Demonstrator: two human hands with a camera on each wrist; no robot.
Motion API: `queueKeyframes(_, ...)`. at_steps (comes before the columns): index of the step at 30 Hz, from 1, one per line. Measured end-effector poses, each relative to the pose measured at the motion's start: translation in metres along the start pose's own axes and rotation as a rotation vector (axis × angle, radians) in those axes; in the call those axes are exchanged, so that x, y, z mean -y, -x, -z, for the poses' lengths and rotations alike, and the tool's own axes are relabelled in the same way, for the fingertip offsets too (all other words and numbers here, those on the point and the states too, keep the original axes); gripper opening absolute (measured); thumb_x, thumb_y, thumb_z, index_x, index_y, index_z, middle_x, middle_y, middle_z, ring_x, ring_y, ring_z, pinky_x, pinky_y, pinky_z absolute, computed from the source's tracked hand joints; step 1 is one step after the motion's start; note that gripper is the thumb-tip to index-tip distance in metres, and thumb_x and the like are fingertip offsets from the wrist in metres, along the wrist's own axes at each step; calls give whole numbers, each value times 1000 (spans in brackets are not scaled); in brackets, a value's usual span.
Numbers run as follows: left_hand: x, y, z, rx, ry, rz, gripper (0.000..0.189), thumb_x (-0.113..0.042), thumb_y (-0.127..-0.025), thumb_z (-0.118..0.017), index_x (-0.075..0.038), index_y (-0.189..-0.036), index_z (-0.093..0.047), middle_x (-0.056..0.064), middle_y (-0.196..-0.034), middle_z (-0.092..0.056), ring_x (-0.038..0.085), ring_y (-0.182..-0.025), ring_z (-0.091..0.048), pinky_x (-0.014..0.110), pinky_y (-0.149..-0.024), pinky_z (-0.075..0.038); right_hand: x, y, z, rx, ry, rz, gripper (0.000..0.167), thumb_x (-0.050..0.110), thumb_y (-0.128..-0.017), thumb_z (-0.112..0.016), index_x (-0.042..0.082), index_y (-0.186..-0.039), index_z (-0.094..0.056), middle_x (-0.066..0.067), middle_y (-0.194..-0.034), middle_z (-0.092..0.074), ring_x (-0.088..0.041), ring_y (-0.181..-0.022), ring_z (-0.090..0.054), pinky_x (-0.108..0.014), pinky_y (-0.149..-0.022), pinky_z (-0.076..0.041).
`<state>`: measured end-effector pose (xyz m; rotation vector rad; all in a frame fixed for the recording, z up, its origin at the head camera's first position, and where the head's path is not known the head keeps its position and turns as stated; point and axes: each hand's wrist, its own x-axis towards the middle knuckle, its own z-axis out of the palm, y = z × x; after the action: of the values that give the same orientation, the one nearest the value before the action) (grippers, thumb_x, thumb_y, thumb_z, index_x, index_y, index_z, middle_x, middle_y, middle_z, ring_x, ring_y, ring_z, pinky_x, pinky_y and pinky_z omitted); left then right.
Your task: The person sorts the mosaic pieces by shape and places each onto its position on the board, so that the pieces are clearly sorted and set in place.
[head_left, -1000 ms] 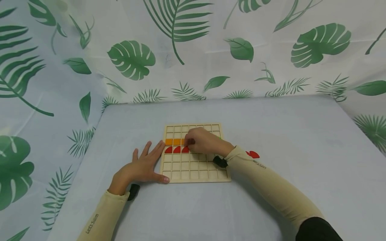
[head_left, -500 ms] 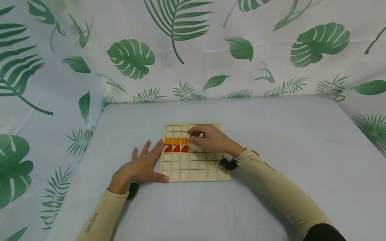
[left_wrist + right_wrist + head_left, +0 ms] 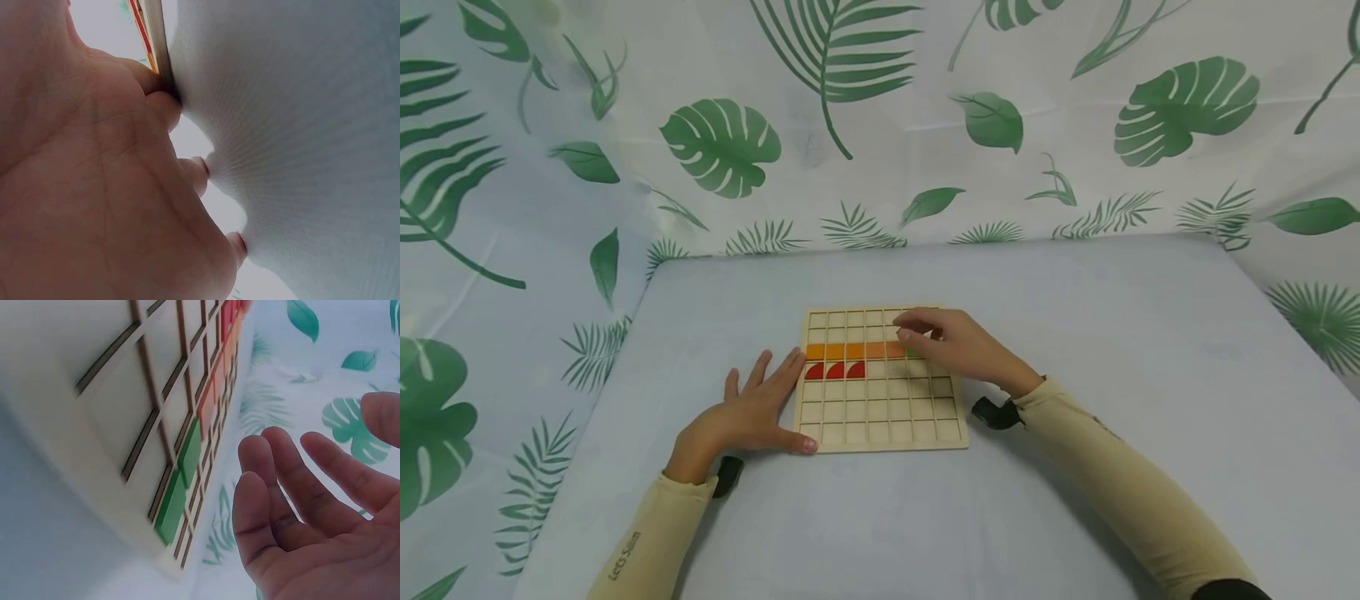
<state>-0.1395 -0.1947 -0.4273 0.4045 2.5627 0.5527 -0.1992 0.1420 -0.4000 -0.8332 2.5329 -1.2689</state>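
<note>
A wooden grid board (image 3: 880,410) lies on the table, with a row of orange tiles (image 3: 835,351), peach tiles (image 3: 884,350) and green tiles (image 3: 178,490) across it. Just below the orange ones, red quarter-circle tiles (image 3: 835,370) fill three cells. With spread fingers, my left hand (image 3: 748,417) rests on the table, its index fingertip and thumb at the board's left edge. My right hand (image 3: 962,340) hovers over the board's right part, fingers loosely bent. The right wrist view shows nothing between its thumb and fingers.
The pale cloth-covered table (image 3: 1120,317) extends around the board. Behind it hangs a leaf-printed curtain (image 3: 865,192). The right forearm's sleeve (image 3: 1120,467) crosses the table beside the board. A dark wrist camera (image 3: 996,413) sits near the board's right edge.
My right hand has left the third red tile and moved right, uncovering the peach tiles. The loose red pieces right of the board are now hidden behind the arm. My left hand stays put.
</note>
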Motion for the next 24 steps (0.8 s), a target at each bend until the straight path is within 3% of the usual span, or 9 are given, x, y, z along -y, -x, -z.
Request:
queueKeyframes(12, -1, 2, 1, 6, 9, -10, 135, -59, -80, -90, -8, -173, -7, 12, -180, -2, 44, -161, 13, 76, -117, 12, -13, 25, 18, -34, 28, -88, 41, 34, -112, -60, 6, -141, -69, -6, -132, -71, -24, -104, -64, -45, -90, -53)
queueKeyframes(19, 0, 2, 0, -1, 6, -9, 135, -60, -80, -90, -8, -173, -7, 12, -180, -2, 45, -161, 13, 77, -117, 11, -19, 37, 29, -46, 69, -114, 41, 33, -112, -60, 5, -141, -68, -7, -133, -72, -23, -122, -65, -47, -98, -51)
queueKeyframes(24, 0, 2, 1, -4, 6, -10, 135, -60, -80, -90, -7, -173, -8, 13, -180, -3, 45, -161, 12, 77, -117, 11, -23, 46, 36, -61, 117, -132, 40, 31, -111, -61, 4, -140, -68, -7, -128, -73, -24, -119, -65, -46, -95, -51)
